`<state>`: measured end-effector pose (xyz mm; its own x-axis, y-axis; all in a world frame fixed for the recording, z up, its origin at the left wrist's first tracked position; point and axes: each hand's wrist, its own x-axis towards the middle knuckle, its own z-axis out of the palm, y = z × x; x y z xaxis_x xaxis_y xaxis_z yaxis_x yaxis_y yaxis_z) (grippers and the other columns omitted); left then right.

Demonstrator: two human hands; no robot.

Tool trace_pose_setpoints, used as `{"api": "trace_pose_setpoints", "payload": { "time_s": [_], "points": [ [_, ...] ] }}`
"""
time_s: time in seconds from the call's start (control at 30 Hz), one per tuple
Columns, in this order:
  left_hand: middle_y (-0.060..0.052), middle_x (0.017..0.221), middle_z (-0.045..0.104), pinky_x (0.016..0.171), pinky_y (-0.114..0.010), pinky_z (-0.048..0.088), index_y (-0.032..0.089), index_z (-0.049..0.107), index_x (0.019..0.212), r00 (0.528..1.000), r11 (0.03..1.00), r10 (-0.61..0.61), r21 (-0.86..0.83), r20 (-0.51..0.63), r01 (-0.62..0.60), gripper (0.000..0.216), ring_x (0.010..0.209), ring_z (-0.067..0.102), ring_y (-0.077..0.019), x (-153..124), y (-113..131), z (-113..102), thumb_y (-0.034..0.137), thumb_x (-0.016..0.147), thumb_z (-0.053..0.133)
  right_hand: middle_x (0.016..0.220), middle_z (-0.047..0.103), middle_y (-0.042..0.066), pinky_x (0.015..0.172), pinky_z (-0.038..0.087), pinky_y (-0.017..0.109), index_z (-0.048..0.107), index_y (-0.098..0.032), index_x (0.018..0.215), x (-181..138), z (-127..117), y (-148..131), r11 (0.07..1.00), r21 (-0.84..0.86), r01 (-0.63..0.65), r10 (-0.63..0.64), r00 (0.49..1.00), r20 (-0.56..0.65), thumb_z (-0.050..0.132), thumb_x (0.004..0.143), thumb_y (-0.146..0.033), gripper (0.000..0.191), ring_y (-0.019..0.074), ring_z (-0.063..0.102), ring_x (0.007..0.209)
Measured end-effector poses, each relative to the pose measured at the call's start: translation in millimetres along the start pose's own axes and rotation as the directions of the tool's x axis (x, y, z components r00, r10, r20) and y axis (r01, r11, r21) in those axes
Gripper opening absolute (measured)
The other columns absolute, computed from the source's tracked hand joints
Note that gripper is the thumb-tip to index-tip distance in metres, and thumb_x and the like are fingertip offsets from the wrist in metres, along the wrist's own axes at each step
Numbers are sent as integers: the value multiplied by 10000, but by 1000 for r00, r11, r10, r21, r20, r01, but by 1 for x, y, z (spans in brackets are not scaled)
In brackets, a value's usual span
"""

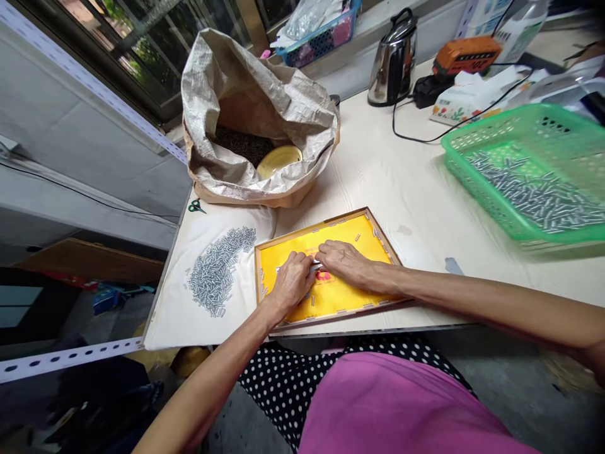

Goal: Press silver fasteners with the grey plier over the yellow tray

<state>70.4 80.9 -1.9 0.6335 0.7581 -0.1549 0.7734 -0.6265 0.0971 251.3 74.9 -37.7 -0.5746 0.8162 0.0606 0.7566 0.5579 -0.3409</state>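
Observation:
Both hands meet over a shallow tray [373, 301] with a yellow bottom and a low brown rim. My left hand [293, 277] has its fingers curled on a small silvery piece near the tray's middle. Close against it, my right hand [343, 260] also has bent fingers at the silvery metal; its exact shape is mostly hidden by the fingers. Small metal springs lie loose in the tray, one spring [357, 238] at the upper right and another spring [312, 301] below my left hand. More small pieces line the rim.
Left of the tray is a heap of small metal springs [217, 271] on white cloth, with green scissors [196, 206] behind. A large open sack [265, 192] holds dark pieces and a yellow dish [278, 161]. A green basket [515, 230] of metal pieces and a kettle [393, 60] stand right.

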Motion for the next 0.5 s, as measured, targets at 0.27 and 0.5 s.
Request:
{"api": "trace_pose_setpoints", "payload": {
  "time_s": [0.27,0.5],
  "points": [
    [-82,946,660,856,-366,509,191,643,952,999,1000,-23,-21,-24,22,107,940,586,-241,-4,3,0,225,931,544,942,672,118,754,404,332,686,-122,988,2,-7,-5,1000,-6,4,-4,999,39,479,972,-153,211,229,565,904],
    [-149,1225,628,982,-444,501,144,584,1232,987,990,-132,-68,-91,126,369,1147,580,-296,-9,13,2,214,874,638,1135,637,167,823,413,360,626,-98,1188,0,-29,10,998,-52,30,-26,997,78,715,866,-410,457,287,535,1042]
  ]
}}
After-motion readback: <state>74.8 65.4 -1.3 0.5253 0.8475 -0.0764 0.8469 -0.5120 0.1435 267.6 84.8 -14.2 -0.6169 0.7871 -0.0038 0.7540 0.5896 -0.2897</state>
